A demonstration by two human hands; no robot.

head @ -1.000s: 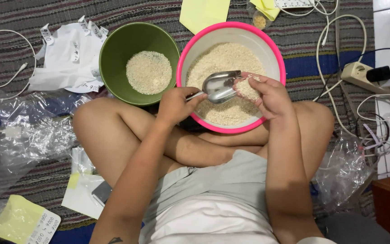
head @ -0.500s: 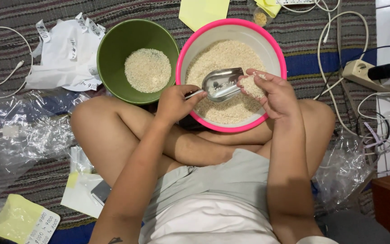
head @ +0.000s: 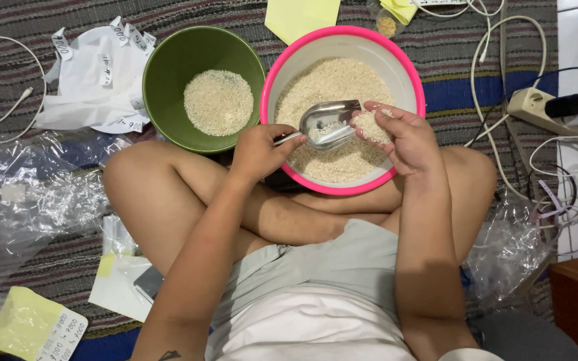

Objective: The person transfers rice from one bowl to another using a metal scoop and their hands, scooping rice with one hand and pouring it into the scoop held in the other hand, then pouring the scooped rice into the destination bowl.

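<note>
Left hand point(head: 259, 150) clenched on the handle of a metal scoop point(head: 329, 124); handle mostly hidden. Right hand point(head: 403, 137) cupped around rice grains, at 3 o'clock of the scoop. Both held over the pink bowl point(head: 275, 73); green bowl point(head: 162, 80) at 9 o'clock.

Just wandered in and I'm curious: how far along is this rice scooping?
Done: the green bowl holds a small mound of rice. In hand: the left hand holds a metal scoop over the pink bowl; the right hand cups rice. Left: the pink bowl is much fuller.
</note>
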